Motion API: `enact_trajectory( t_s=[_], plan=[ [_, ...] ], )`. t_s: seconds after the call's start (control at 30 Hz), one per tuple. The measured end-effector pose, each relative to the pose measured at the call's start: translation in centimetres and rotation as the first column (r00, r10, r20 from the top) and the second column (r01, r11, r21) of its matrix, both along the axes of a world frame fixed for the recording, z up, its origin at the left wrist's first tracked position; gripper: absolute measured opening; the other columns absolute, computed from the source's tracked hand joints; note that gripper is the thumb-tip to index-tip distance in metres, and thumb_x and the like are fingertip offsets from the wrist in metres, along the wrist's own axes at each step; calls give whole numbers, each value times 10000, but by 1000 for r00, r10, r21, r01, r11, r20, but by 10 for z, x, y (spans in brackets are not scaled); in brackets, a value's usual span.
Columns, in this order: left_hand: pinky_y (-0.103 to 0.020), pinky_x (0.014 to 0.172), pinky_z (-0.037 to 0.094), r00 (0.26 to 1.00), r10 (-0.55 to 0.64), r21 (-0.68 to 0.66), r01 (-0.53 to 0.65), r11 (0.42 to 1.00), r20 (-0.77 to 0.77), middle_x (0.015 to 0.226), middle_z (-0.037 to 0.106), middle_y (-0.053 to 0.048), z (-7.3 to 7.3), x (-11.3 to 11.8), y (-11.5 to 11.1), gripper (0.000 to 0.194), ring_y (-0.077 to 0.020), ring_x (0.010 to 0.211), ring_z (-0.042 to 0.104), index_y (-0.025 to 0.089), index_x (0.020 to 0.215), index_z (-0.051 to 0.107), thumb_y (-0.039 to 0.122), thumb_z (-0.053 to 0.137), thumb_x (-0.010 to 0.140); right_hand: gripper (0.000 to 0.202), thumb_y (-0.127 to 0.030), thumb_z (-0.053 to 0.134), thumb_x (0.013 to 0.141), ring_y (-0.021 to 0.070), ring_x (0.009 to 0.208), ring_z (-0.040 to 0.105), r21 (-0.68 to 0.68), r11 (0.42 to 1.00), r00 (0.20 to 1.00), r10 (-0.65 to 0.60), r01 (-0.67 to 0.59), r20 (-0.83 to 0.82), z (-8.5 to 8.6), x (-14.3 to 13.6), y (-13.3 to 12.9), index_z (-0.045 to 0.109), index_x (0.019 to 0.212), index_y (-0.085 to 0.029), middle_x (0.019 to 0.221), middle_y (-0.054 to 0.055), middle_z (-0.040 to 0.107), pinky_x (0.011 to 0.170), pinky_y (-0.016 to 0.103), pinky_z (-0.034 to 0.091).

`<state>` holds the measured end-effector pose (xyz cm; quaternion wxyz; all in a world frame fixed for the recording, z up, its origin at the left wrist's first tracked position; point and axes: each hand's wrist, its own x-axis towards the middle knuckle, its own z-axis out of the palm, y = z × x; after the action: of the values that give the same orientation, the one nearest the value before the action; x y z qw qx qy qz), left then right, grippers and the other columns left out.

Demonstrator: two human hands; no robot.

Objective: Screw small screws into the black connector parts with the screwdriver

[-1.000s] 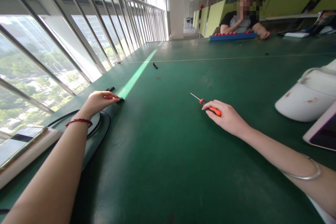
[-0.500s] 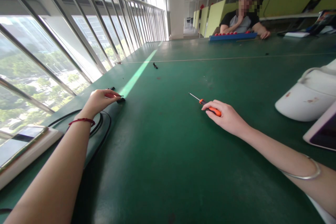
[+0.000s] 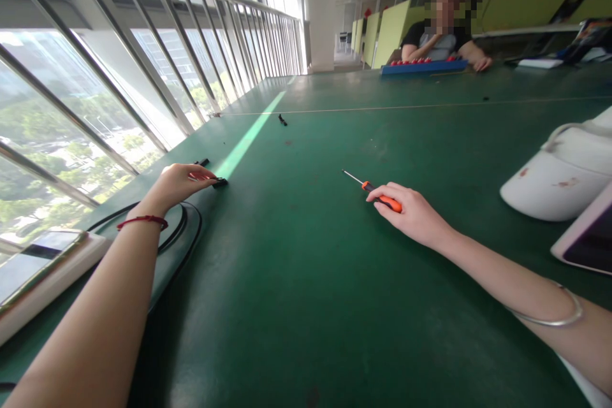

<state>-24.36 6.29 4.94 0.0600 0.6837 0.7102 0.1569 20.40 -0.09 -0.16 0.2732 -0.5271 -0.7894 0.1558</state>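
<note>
At the left of the frame, just left of center, the person's left hand is reaching over the green table, its fingertips meeting at the near end of a small black part. In the middle right, the right hand is closing around the handle of an orange-and-black screwdriver, whose shaft is pointing toward the upper left. The two hands are working well apart.

Judging by this layout, the handling of the small parts is going on rather than finished. The screwdriver is already sitting in the grip, but its tip is not yet meeting any part. A second black piece is lying just beyond the left hand, and another black piece is resting alone in the upper middle, neither one being touched.

The left fingers are hiding part of what they are touching, so one cannot tell whether they are pinching it, pressing on it or holding something smaller against it. The black part is showing too small for its details to be read. The forearm is covering some of the coiled black cable at the left, and its ends are not showing clearly. A white object is running off the right edge.
</note>
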Motion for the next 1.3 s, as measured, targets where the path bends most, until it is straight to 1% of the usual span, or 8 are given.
enact_trajectory(
  t_s=[0.17,0.33,0.47,0.57,0.8,1.0,1.17,1.3],
  plan=[
    [-256,736,448,1000,0,-2,0,1000,19,801,693,9,-3,0,-1,364,-181,799,622,198,889,702,489,647,675,213,-273,468,839,175,735,571,-17,1000,1000,-5,5,5,1,0,0,653,933,-223,881,40,593,708,325,427],
    [-258,789,447,1000,-17,61,16,998,16,828,717,9,-3,0,-4,297,-188,830,636,194,888,703,415,613,712,227,-278,461,840,179,751,568,-31,1000,1000,-3,3,2,2,-1,-1,655,942,-220,895,45,591,717,329,428],
    [-262,778,446,1000,6,106,-7,994,8,855,723,-39,-1,3,-4,365,-199,837,636,166,930,709,440,582,725,232,-281,463,836,184,756,560,-43,999,1000,-12,12,8,1,-1,0,655,951,-219,893,45,587,737,339,429],
    [-263,782,442,1000,4,114,-7,993,23,865,720,-64,0,4,-5,404,-199,835,637,138,952,710,446,582,723,230,-278,464,835,178,744,558,-34,999,1000,-9,9,6,2,-1,0,657,944,-218,887,45,586,729,334,430],
    [-243,820,443,998,-12,82,7,997,61,874,720,-29,-7,0,-3,386,-168,839,632,144,952,701,426,602,708,230,-276,462,837,176,738,560,-21,1000,1000,-2,2,9,2,-1,0,659,941,-217,880,45,590,719,331,433],
    [-230,733,440,1000,2,82,-2,997,0,783,706,-13,-6,0,-4,425,-156,758,607,163,936,708,495,602,692,234,-276,463,838,179,751,571,-15,1000,1000,0,0,10,1,0,0,663,945,-221,894,46,598,728,334,442],
    [-203,706,428,1000,2,104,-2,995,-7,746,661,12,-4,2,-4,365,-135,742,597,169,902,699,463,615,704,232,-278,465,837,182,754,578,-4,1000,1000,-4,4,21,1,0,0,666,945,-232,895,43,604,716,331,447],
    [-202,704,425,1000,-4,84,7,996,-30,758,646,10,-5,4,-3,373,-131,729,590,168,892,700,479,625,700,238,-279,463,838,189,781,577,-20,1000,1000,-1,1,19,0,0,0,663,954,-226,916,47,604,739,342,446]
  ],
)
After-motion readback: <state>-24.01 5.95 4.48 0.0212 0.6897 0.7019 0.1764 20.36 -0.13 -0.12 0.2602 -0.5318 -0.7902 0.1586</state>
